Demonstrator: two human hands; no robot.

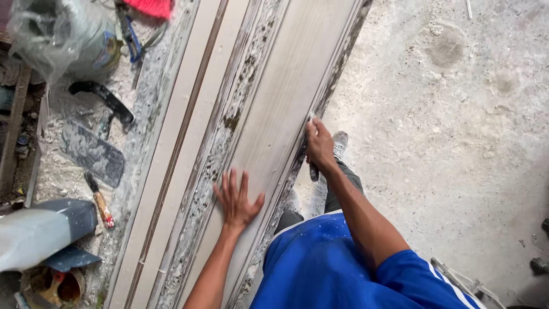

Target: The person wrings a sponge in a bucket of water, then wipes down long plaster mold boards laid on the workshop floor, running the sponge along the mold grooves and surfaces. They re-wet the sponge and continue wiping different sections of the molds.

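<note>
A long pale moulded plaster strip (274, 109) lies lengthwise on a crusted workbench. My left hand (237, 200) rests flat on it, fingers spread, holding nothing. My right hand (319, 146) is closed around a small dark-handled tool (313, 170) and presses its tip against the strip's right edge. A second, narrower pale strip (189, 126) lies parallel to the left. My blue shirt and dark trousers fill the lower middle of the view.
On the bench's left side lie a black-handled trowel (106, 100), a flat grey scraper (91, 151), a small brush (100, 203), a grey jug (40, 232) and a plastic-wrapped bucket (63, 34). Rough concrete floor (457, 143) spreads to the right.
</note>
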